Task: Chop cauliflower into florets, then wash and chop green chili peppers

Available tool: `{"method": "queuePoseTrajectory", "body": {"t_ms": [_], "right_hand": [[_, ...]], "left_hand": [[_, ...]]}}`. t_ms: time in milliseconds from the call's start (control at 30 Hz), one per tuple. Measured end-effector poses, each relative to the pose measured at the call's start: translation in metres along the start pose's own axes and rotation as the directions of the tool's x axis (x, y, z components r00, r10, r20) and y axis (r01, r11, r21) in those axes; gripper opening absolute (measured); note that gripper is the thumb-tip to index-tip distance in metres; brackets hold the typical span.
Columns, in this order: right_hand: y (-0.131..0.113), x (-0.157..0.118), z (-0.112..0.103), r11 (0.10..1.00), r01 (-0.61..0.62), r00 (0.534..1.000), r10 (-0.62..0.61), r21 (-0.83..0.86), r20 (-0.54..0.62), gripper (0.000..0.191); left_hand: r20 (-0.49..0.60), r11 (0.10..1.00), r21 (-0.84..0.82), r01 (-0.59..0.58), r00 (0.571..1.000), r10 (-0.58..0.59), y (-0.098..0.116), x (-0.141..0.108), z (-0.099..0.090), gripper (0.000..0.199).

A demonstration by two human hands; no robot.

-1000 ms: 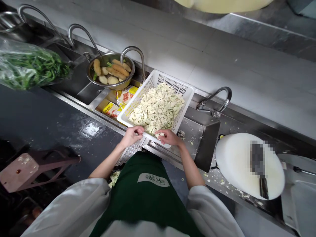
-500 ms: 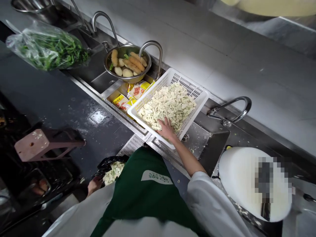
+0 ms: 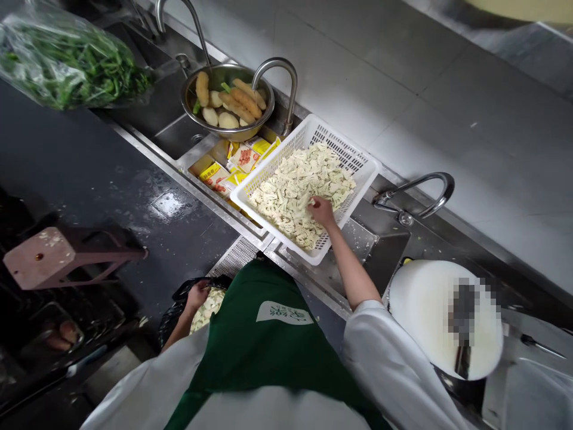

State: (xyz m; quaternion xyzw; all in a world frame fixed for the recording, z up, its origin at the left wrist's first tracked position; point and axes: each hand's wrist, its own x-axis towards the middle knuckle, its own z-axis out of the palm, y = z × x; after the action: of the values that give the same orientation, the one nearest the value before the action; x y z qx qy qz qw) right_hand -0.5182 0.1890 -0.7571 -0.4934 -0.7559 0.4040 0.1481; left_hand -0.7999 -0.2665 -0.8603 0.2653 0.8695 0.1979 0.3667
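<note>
Chopped cauliflower [image 3: 290, 185] fills much of a white slotted plastic basket [image 3: 250, 210], which rests across the sink edges. Over the basket's right half is my right hand [image 3: 321, 212], its fingers pinched on what looks like a small cauliflower piece. Low on the left, my left hand [image 3: 197, 294] grips the rim of a black plastic bag [image 3: 172, 316]. More pale cauliflower pieces [image 3: 209, 307] show inside that bag, partly hidden by my green apron.
A metal bowl [image 3: 267, 113] of peeled vegetables stands behind yellow packets [image 3: 244, 158]. Bagged greens [image 3: 85, 65] lie at the far left. Curved taps [image 3: 290, 98] rise along the wall. To the right is a round white chopping board [image 3: 416, 316]; a pink stool [image 3: 40, 257] stands on the left.
My right hand has gone from spread on the cauliflower near the basket's front to pinched, farther back and right. My left hand has moved up to the bag's rim. The camera view has shifted slightly.
</note>
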Motion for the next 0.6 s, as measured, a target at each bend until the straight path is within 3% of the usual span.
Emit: {"method": "queuePoseTrajectory", "body": {"t_ms": [67,167,233,300,400,500,600], "right_hand": [[-0.002,0.008,-0.011,1.000,0.019,0.998,-0.019,-0.004,-0.068,0.057],[0.000,0.003,-0.023,0.982,0.049,0.994,-0.066,-0.182,-0.087,0.060],[0.007,-0.013,-0.026,0.946,-0.037,0.984,-0.021,-0.323,-0.174,0.059],[0.017,-0.036,-0.025,0.911,-0.202,0.939,0.076,-0.359,-0.336,0.066],[0.037,-0.067,-0.014,0.924,-0.350,0.847,0.241,-0.157,-0.474,0.082],[0.051,-0.076,0.004,0.946,-0.275,0.824,0.323,0.169,-0.466,0.083],[0.053,-0.074,0.017,0.881,-0.210,0.806,0.401,0.424,-0.435,0.077]], "left_hand": [[-0.038,0.997,-0.066,-0.046,0.998,0.044,0.023,0.037,-0.002,0.027],[-0.172,0.959,-0.187,-0.211,0.969,0.180,0.082,0.085,-0.010,0.036],[-0.281,0.909,-0.253,-0.332,0.924,0.260,0.130,0.109,-0.016,0.041],[-0.374,0.844,-0.302,-0.442,0.870,0.322,0.175,0.131,-0.023,0.045],[-0.428,0.802,-0.313,-0.508,0.830,0.358,0.229,0.168,-0.035,0.051],[-0.328,0.854,-0.230,-0.466,0.863,0.383,0.267,0.206,-0.046,0.054],[-0.185,0.895,-0.146,-0.421,0.901,0.393,0.285,0.223,-0.051,0.040]]}}
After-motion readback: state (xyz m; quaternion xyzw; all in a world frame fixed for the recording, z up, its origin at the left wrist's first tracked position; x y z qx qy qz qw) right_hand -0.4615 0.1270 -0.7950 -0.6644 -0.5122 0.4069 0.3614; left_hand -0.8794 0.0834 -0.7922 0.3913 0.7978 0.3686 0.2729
